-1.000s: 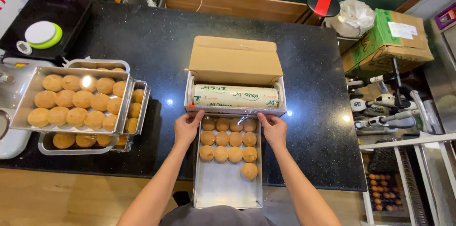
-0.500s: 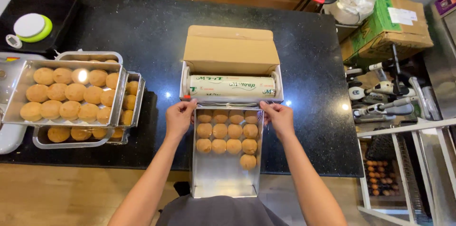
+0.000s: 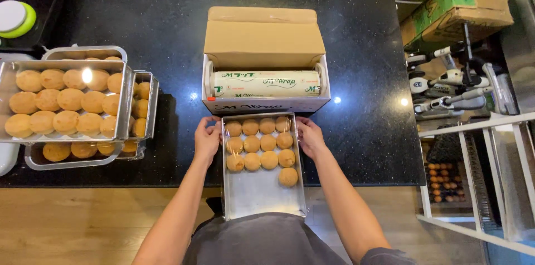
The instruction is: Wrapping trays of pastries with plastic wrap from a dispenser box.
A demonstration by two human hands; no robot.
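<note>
A long metal tray (image 3: 262, 195) lies in front of me on the black counter, its near end sticking out past the counter edge. Several round golden buns (image 3: 259, 143) fill its far half. My left hand (image 3: 207, 138) grips the tray's left rim near the far corner. My right hand (image 3: 309, 137) holds the right rim opposite it. Just beyond the tray stands an open cardboard dispenser box (image 3: 263, 39) with a roll of cling film (image 3: 266, 83) lying across it.
To the left, stacked metal trays (image 3: 125, 98) hold several more buns (image 3: 61, 103). A white and green lid (image 3: 15, 17) sits at the far left. Cardboard boxes (image 3: 462, 3) and a wire rack (image 3: 479, 131) stand to the right of the black counter (image 3: 362, 131).
The two hands have shifted apart from the far end of the tray onto its side rims. The view has drawn closer to the counter.
</note>
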